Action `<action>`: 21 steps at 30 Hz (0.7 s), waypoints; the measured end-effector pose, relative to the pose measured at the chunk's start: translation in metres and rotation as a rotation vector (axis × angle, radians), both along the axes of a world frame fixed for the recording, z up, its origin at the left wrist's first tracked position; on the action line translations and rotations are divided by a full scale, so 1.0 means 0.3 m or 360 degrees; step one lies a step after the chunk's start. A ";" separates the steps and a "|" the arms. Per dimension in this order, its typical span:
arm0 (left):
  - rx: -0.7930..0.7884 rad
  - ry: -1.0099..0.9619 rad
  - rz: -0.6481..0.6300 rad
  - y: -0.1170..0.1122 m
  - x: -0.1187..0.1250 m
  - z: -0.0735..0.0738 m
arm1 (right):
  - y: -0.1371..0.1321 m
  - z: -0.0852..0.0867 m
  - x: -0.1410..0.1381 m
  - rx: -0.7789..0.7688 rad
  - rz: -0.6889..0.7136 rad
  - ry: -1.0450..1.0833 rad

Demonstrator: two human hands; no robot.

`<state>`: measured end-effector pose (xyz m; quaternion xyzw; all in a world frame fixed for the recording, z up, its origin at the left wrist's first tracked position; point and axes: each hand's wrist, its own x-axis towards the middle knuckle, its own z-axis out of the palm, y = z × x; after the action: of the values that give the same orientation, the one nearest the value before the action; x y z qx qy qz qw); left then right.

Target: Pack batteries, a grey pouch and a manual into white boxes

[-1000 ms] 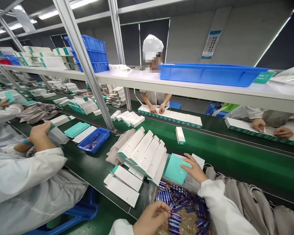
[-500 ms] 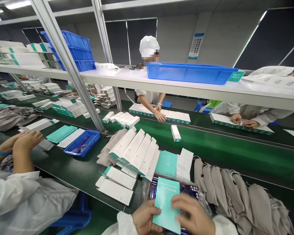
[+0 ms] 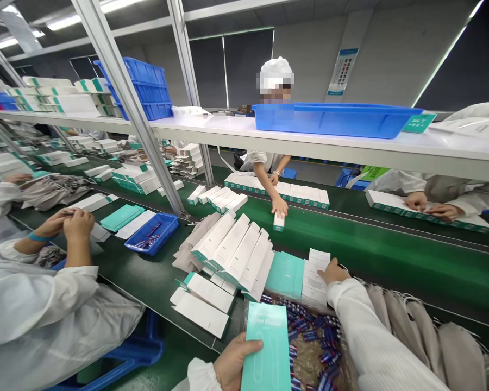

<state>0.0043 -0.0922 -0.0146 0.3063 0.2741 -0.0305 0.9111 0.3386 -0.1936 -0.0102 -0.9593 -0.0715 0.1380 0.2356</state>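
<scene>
Left hand [image 3: 237, 361]: thumb-and-fingers pinch on teal manual [image 3: 267, 347], long axis pointing away from the person | right hand [image 3: 333, 270]: open, nearer white leaflet stack [image 3: 315, 278], fingertips touching it, beside teal booklet stack [image 3: 284, 273]

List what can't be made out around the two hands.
All in the head view:
- teal booklet: lower end cut off by the bottom edge
- blue-wrapped cylinders: markings too small; some hidden by the booklet and right sleeve
- white sheets: print too small, partly covered by the right hand
</scene>
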 end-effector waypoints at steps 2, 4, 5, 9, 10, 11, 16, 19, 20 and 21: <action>-0.0001 0.0058 0.0036 0.001 0.000 -0.003 | -0.035 0.022 0.008 0.0103 -0.0036 0.0003; 0.0069 0.0143 0.0120 -0.002 0.009 -0.011 | -0.080 0.049 0.003 0.0272 -0.0059 0.0016; 0.0116 0.0193 0.0177 -0.004 0.017 -0.016 | -0.103 0.060 -0.011 0.0387 -0.0055 0.0031; 0.0185 0.0304 0.0281 -0.009 0.059 -0.026 | -0.160 0.058 -0.175 0.0900 0.0055 0.0271; 0.0169 0.0291 0.0273 -0.009 0.069 -0.023 | -0.164 0.047 -0.239 0.1007 0.0100 0.0368; 0.0146 0.0267 0.0265 -0.009 0.079 -0.016 | -0.165 0.036 -0.307 0.1096 0.0140 0.0462; 0.0074 0.0014 0.0225 -0.017 0.110 0.040 | -0.147 0.001 -0.588 0.1369 0.0217 0.0747; 0.0291 -0.0142 0.0128 -0.027 0.117 0.063 | -0.139 0.001 -0.671 0.1443 0.0196 0.0734; 0.0370 -0.0175 0.0107 -0.030 0.117 0.067 | -0.136 0.001 -0.688 0.1449 0.0182 0.0716; 0.0423 -0.0186 0.0102 -0.032 0.117 0.069 | -0.134 0.001 -0.703 0.1450 0.0167 0.0696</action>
<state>0.0396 -0.1019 0.0063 0.4166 0.2318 0.0529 0.8774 0.1277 -0.2336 -0.0100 -0.7030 -0.1216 0.3022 0.6322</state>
